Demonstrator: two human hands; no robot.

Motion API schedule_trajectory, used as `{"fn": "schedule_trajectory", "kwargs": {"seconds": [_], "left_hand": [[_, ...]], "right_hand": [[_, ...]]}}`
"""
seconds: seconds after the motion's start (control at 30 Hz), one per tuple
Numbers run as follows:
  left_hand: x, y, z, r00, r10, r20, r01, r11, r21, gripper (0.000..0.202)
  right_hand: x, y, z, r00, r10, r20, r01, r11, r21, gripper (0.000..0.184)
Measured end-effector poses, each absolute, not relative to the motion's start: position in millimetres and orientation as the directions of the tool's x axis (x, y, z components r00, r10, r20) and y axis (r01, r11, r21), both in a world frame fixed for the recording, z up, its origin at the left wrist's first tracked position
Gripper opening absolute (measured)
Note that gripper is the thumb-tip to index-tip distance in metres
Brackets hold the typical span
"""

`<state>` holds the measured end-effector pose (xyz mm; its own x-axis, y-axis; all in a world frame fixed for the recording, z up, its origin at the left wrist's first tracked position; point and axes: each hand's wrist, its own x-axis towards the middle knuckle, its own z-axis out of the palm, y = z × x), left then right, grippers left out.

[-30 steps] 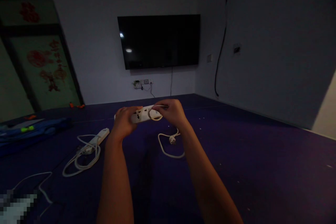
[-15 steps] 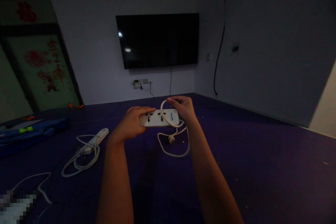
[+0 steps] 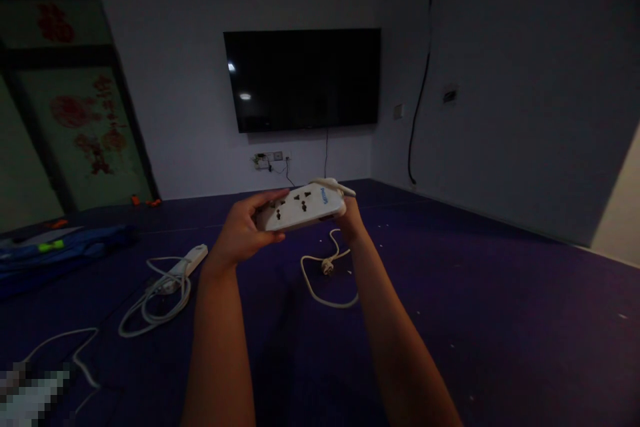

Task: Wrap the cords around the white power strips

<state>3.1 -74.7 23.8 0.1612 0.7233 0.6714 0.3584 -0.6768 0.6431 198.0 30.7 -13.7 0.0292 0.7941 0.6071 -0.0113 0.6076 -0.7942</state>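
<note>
Head: left hand (image 3: 243, 227) holds strip (image 3: 313, 205), right (image 3: 351, 219) perhaps cord (image 3: 347, 189).

Blue PHILIPS print (image 3: 324, 195) on white power strip (image 3: 291, 213), near its right end. Red 福 (image 3: 55, 23) on upper door pane (image 3: 21, 21). Red characters (image 3: 107, 105) near lower pane's (image 3: 73, 177) right edge: too dim to read.

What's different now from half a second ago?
The power strip has tilted, its labelled end rising. The right hand has dropped partly behind that end, its fingers hidden; the cord it held up now bends across there. Whether it was let go, I can't tell. Left hand still grips the strip; plug stays on the floor.
</note>
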Motion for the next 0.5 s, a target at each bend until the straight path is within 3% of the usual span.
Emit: {"fn": "schedule_trajectory", "kwargs": {"seconds": [0.17,0.37,0.5], "left_hand": [[-2.6,-67.7,21.8,0.048,0.704,0.709,0.287,-0.69,0.665,0.071],[0.4,-60.1,20.3,-0.101,0.668,0.737,0.304,-0.685,0.662,0.074],[2.8,-53.0,18.1,-0.17,0.64,0.75,0.361,-0.667,0.651,0.073]], "right_hand": [[187.2,38.7,-17.5,-0.08,0.81,0.581,0.078,0.586,-0.807,0.033],[168.2,27.9,-14.1,-0.209,0.766,0.607,0.172,0.64,-0.749,0.051],[166.8,21.5,-11.3,-0.278,0.768,0.577,0.328,0.64,-0.694,0.045]]}}
